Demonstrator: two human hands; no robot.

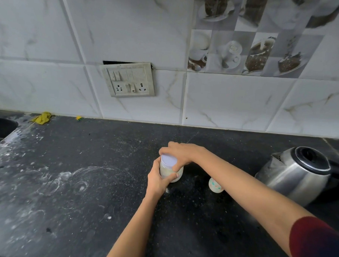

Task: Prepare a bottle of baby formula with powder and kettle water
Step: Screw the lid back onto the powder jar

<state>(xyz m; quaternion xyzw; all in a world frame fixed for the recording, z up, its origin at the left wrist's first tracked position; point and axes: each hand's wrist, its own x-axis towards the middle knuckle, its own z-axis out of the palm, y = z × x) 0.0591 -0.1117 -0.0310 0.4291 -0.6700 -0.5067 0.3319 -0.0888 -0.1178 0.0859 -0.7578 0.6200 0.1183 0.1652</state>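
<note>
One jar (166, 172) under right hand (180, 153) (bottle (213, 185) top behind forearm (240, 179))

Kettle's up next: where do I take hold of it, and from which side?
Grip the kettle by its black handle, coming in from the right. The handle juts out there, opposite the spout, which points left toward the jar. The steel body is wide, rounded and possibly hot.

Left hand (157, 180) holds jar (167, 172), right hand (180, 152) grips lid (168, 160); perhaps powder.
</note>
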